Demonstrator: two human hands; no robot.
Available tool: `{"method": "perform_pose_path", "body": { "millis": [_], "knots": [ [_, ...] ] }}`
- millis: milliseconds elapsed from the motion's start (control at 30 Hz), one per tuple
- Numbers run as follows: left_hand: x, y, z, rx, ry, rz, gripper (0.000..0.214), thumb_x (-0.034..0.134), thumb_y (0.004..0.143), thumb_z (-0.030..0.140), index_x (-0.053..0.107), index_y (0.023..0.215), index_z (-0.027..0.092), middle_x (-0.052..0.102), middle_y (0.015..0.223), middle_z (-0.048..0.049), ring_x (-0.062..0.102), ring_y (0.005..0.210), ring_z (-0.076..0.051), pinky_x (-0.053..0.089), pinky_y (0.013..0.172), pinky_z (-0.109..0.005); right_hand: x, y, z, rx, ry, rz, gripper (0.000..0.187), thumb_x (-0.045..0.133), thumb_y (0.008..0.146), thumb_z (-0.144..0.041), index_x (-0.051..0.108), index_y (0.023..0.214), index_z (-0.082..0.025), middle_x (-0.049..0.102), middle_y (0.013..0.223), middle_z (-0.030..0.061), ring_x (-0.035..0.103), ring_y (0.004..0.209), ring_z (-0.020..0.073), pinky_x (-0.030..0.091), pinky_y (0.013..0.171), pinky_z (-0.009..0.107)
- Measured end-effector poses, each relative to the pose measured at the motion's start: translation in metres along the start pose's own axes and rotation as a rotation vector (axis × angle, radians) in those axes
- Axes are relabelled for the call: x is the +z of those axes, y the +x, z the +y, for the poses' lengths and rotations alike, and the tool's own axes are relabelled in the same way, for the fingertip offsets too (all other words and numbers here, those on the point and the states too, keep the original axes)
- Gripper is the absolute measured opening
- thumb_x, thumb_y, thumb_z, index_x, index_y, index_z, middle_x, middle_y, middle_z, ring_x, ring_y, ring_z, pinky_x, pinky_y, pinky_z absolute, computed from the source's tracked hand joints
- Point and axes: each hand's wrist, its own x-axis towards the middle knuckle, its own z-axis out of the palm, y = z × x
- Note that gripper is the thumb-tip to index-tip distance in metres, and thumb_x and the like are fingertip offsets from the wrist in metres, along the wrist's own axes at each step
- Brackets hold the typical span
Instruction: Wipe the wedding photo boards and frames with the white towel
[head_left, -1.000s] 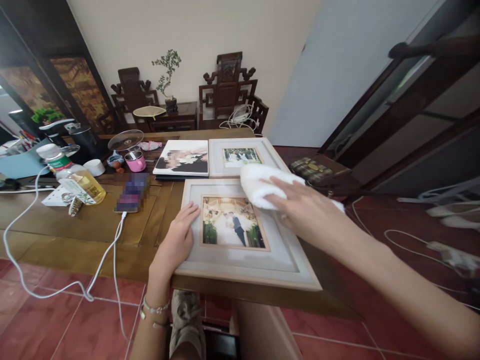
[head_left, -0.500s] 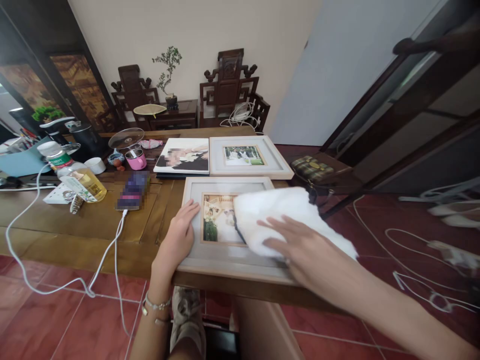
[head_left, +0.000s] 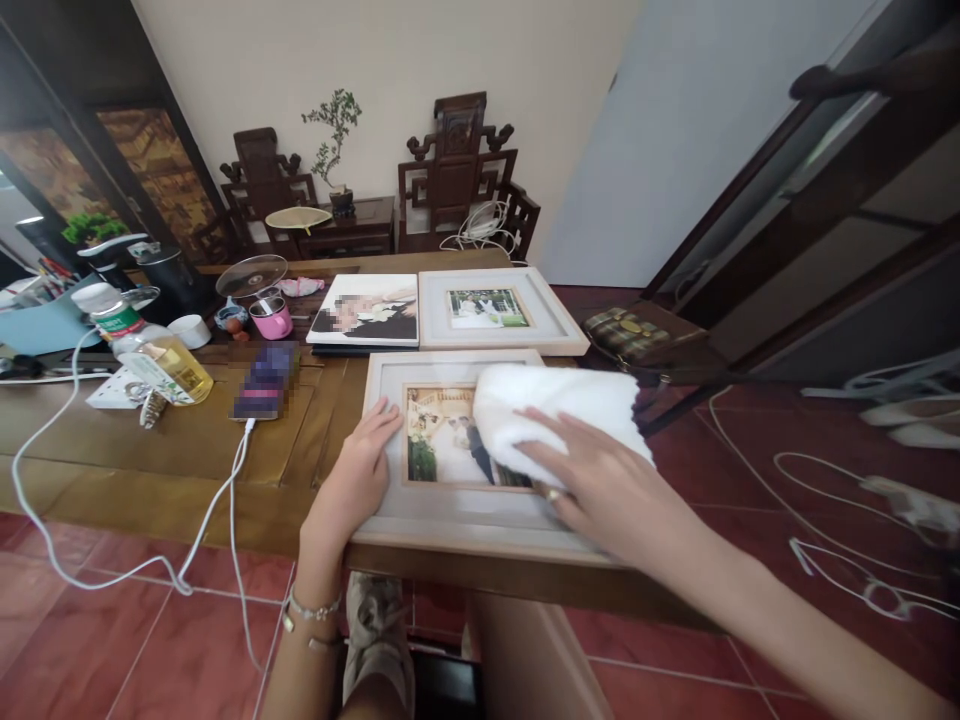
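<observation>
A light wooden picture frame (head_left: 465, 535) lies flat at the table's front edge, with a wide grey mat around a wedding photo (head_left: 442, 440). My left hand (head_left: 360, 470) grips its left side, fingers curled over the border. On the glass, my right hand (head_left: 577, 465) presses a folded white towel (head_left: 577, 395), its fingers on top of the cloth. The towel covers the photo's upper right and part of the frame's right side. Behind it lie a second framed photo (head_left: 559, 325) and a white-edged photo panel (head_left: 364, 310), side by side.
To the left on the wooden table (head_left: 315, 420) are a charging phone (head_left: 262, 382), a bottle of yellow liquid (head_left: 176, 365), a pink mug (head_left: 274, 320) and a black kettle (head_left: 169, 275). White cables (head_left: 180, 580) hang over the front edge. A plaid bag (head_left: 626, 335) sits beyond the right end.
The towel and my right hand have shifted slightly on the glass, and the towel has drawn in at its right end. More of the photo shows. My left hand stays on the frame.
</observation>
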Motion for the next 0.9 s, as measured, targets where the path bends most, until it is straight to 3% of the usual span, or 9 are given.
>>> {"method": "perform_pose_path", "body": {
  "millis": [133,267,433,600,733,800,900],
  "knots": [
    [-0.001,0.000,0.000,-0.004,-0.014,-0.019,0.054,0.031,0.084,-0.003,0.055,0.131,0.007,0.054,0.140,-0.0155,0.035,0.142,-0.023,0.031,0.118,-0.047,0.016,0.041,0.028,0.109,-0.072,-0.051,0.046,0.047,0.074,-0.006,0.062,0.118,-0.012,0.058,0.131,0.0229,0.059,0.117,0.0316,0.049,0.095,0.047],
    [0.001,0.001,-0.001,-0.025,-0.045,0.009,0.054,0.033,0.084,-0.003,0.055,0.132,0.009,0.053,0.141,-0.0149,0.035,0.142,-0.023,0.032,0.118,-0.046,0.028,0.062,0.035,0.063,-0.104,-0.104,0.049,0.048,0.072,-0.002,0.063,0.117,-0.010,0.057,0.133,0.0213,0.050,0.127,0.0330,0.040,0.105,0.050],
    [0.004,0.001,-0.004,-0.018,-0.018,0.034,0.053,0.032,0.084,-0.003,0.053,0.133,0.004,0.049,0.143,-0.0185,0.036,0.141,-0.024,0.031,0.118,-0.048,0.019,0.034,0.012,-0.064,-0.062,-0.119,0.046,0.048,0.067,0.000,0.068,0.106,-0.011,0.058,0.131,0.0208,0.050,0.127,0.0360,0.039,0.105,0.054],
    [0.005,0.001,-0.004,-0.024,0.011,0.033,0.053,0.032,0.084,-0.003,0.052,0.132,0.003,0.047,0.145,-0.0201,0.035,0.142,-0.024,0.032,0.117,-0.048,-0.026,-0.015,-0.025,-0.159,0.036,-0.033,0.048,0.044,0.063,-0.001,0.070,0.098,-0.020,0.067,0.121,0.0141,0.061,0.114,0.0310,0.050,0.095,0.050],
    [0.005,0.001,-0.004,-0.029,0.033,0.011,0.054,0.031,0.083,-0.003,0.051,0.133,0.003,0.046,0.145,-0.0197,0.034,0.142,-0.024,0.032,0.117,-0.048,-0.054,-0.033,-0.049,-0.203,0.098,0.059,0.056,0.040,0.057,-0.003,0.068,0.098,-0.028,0.069,0.118,0.0056,0.065,0.107,0.0235,0.056,0.085,0.039],
    [0.004,0.001,-0.004,-0.036,0.038,0.002,0.054,0.031,0.084,-0.003,0.051,0.134,0.004,0.046,0.146,-0.0194,0.033,0.142,-0.024,0.032,0.117,-0.048,-0.053,-0.031,-0.053,-0.192,0.118,0.075,0.056,0.040,0.056,-0.003,0.068,0.097,-0.029,0.069,0.118,0.0049,0.066,0.107,0.0226,0.057,0.083,0.037],
    [0.004,0.001,-0.003,-0.044,0.030,-0.001,0.054,0.031,0.084,-0.002,0.050,0.134,0.006,0.045,0.146,-0.0186,0.033,0.142,-0.023,0.032,0.117,-0.049,-0.035,-0.022,-0.044,-0.130,0.096,0.058,0.051,0.040,0.060,-0.002,0.069,0.095,-0.024,0.068,0.119,0.0099,0.063,0.112,0.0245,0.057,0.085,0.039]
  ]
}}
